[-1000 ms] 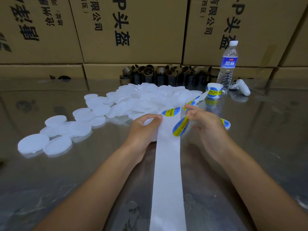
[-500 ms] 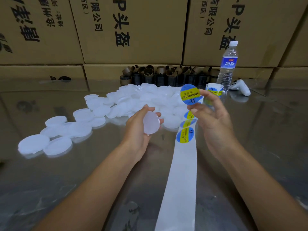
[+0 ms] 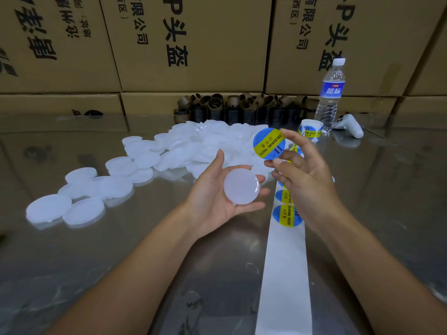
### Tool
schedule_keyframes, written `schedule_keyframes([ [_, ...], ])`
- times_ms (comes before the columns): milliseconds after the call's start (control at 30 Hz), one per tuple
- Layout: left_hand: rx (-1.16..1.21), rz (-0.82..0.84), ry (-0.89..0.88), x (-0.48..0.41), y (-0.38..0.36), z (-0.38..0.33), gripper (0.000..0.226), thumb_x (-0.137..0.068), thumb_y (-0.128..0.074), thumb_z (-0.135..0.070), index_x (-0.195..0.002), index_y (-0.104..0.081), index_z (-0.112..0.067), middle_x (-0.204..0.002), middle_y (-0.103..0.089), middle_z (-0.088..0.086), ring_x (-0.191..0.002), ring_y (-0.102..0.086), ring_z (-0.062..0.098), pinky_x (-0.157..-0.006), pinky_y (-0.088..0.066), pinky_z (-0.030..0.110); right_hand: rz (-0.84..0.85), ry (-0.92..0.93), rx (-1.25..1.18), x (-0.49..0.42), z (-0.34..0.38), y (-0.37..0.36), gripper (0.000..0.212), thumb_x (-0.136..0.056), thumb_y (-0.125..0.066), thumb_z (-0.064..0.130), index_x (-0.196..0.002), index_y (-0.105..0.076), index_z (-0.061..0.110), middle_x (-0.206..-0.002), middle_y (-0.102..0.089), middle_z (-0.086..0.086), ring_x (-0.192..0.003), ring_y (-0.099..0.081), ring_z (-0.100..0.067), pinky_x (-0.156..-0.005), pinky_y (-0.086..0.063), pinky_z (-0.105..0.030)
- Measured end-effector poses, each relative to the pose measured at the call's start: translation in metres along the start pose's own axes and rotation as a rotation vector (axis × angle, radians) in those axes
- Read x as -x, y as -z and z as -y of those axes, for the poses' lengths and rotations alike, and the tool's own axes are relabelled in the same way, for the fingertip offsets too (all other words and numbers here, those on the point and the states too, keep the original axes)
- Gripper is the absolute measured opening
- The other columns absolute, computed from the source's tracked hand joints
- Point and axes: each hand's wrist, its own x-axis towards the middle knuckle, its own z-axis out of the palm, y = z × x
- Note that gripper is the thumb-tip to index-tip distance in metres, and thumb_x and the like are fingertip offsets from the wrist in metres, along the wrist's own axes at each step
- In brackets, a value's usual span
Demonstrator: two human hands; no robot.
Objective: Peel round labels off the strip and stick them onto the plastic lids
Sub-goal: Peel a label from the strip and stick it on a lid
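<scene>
Right hand pinches peeled label at frame centre; left hand cradles bare lid; risk: off-centre or creased sticking.

The surface is glossy and mirror-like, seemingly metal, with cloudy smears dulling its shine. The held lid is translucent milky plastic, smooth, with a soft gleam at its rim; the heaped lids look the same. The peeled label has a slick printed sheen. The backing strip is plain white matt paper. The boxes are matt brown cardboard, the tube cores brown card. The water bottle is clear plastic, the controller smooth white plastic.
</scene>
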Motion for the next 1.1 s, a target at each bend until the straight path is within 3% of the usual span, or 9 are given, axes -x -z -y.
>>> schedule_keyframes([
  [200,-0.077,-0.047,0.004,-0.002,0.0,0.003,0.059,-0.093,-0.03,-0.06,-0.109,-0.054,-0.009,-0.096,-0.071,0.017,-0.082,-0.07,0.034,-0.064,-0.059,0.042,0.063,0.002,0.03,0.001,-0.001,-0.002,0.047,-0.09,-0.053,-0.002,-0.102,-0.061,0.043,-0.077,-0.066,0.01,-0.084,-0.066,-0.012,-0.077,-0.05,-0.024],
  [333,-0.148,-0.042,0.02,-0.004,0.0,0.004,0.068,-0.095,-0.024,-0.061,-0.126,-0.054,-0.008,-0.11,-0.066,0.018,-0.084,-0.069,0.03,-0.065,-0.059,0.039,0.148,0.018,0.091,0.004,0.001,-0.003,0.039,-0.092,-0.053,0.001,-0.101,-0.063,0.038,-0.075,-0.063,0.006,-0.071,-0.059,-0.007,-0.07,-0.047,-0.016],
  [467,-0.199,-0.036,0.035,-0.005,0.0,0.006,0.07,-0.095,-0.02,-0.061,-0.131,-0.053,-0.009,-0.122,-0.064,0.018,-0.099,-0.066,0.033,-0.071,-0.059,0.039,0.213,0.01,0.126,0.009,0.003,-0.007,0.033,-0.093,-0.052,0.002,-0.097,-0.066,0.032,-0.088,-0.058,-0.015,-0.071,-0.059,-0.006,-0.06,-0.049,-0.014],
  [533,-0.215,-0.029,0.04,-0.006,0.001,0.006,0.07,-0.095,-0.02,-0.061,-0.13,-0.053,-0.01,-0.126,-0.062,0.017,-0.105,-0.063,0.033,-0.072,-0.058,0.038,0.249,0.006,0.149,0.011,0.003,-0.01,0.031,-0.094,-0.05,0.001,-0.096,-0.066,0.028,-0.095,-0.057,-0.022,-0.074,-0.058,-0.006,-0.063,-0.05,-0.016],
  [667,-0.25,-0.009,0.039,-0.008,0.002,0.006,0.071,-0.095,-0.018,-0.061,-0.128,-0.055,-0.011,-0.131,-0.059,0.017,-0.113,-0.059,0.033,-0.09,-0.05,0.047,0.303,-0.002,0.226,0.012,0.0,-0.013,0.037,-0.095,-0.047,-0.001,-0.089,-0.066,0.03,-0.089,-0.065,0.011,-0.086,-0.058,-0.009,-0.08,-0.05,-0.034],
  [800,-0.253,0.012,0.045,-0.007,0.003,0.007,0.073,-0.095,-0.017,-0.061,-0.129,-0.054,-0.009,-0.129,-0.06,0.018,-0.121,-0.056,0.034,-0.103,-0.041,0.055,0.319,0.001,0.319,0.013,-0.004,-0.014,0.041,-0.095,-0.046,0.001,-0.086,-0.065,0.036,-0.101,-0.064,-0.002,-0.095,-0.052,-0.02,-0.087,-0.046,-0.036],
  [900,-0.238,0.027,0.055,-0.008,0.003,0.008,0.075,-0.096,-0.017,-0.061,-0.134,-0.05,-0.005,-0.128,-0.06,0.018,-0.121,-0.057,0.033,-0.105,-0.039,0.056,0.333,0.011,0.371,0.014,-0.004,-0.014,0.043,-0.095,-0.047,0.004,-0.084,-0.064,0.042,-0.103,-0.064,-0.011,-0.103,-0.052,-0.028,-0.089,-0.046,-0.038],
  [1033,-0.191,0.062,0.051,-0.008,0.003,0.007,0.076,-0.096,-0.017,-0.06,-0.132,-0.05,-0.002,-0.123,-0.062,0.018,-0.115,-0.06,0.031,-0.098,-0.047,0.051,0.345,0.027,0.438,0.015,-0.004,-0.014,0.04,-0.093,-0.052,0.005,-0.086,-0.062,0.043,-0.101,-0.063,-0.009,-0.106,-0.049,-0.019,-0.081,-0.037,-0.011],
  [1100,-0.162,0.072,0.049,-0.007,0.002,0.007,0.077,-0.096,-0.017,-0.06,-0.131,-0.049,0.001,-0.123,-0.059,0.02,-0.114,-0.058,0.032,-0.091,-0.052,0.047,0.348,0.033,0.465,0.015,-0.004,-0.014,0.039,-0.091,-0.056,0.006,-0.087,-0.062,0.044,-0.099,-0.062,-0.008,-0.104,-0.047,-0.016,-0.078,-0.033,-0.005],
])
